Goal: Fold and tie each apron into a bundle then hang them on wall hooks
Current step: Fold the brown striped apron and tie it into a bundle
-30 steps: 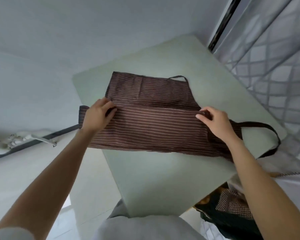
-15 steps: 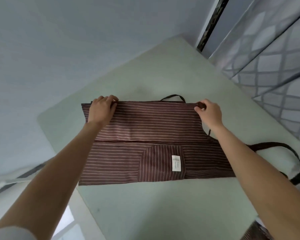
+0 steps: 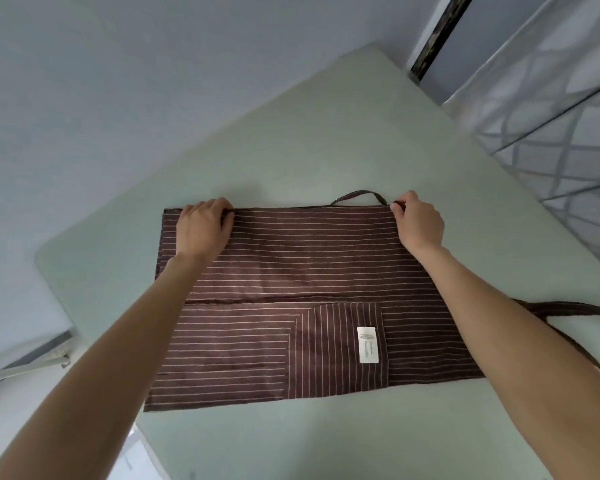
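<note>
Apron [image 3: 302, 271] now folded over away from body onto bench [image 3: 326, 133]; left hand [image 3: 203, 230], right hand [image 3: 418, 223] pinching far edge. Next fold due.

The apron [image 3: 305, 278] now lies folded over on the desk [image 3: 326, 140]; a second ago its near half hung over the near edge. Both hands [image 3: 203, 230] [image 3: 418, 225] have carried the near edge away from the person and now pinch it at the far fold. A pocket with a white label [image 3: 368, 344] now faces up on the near part.
</note>
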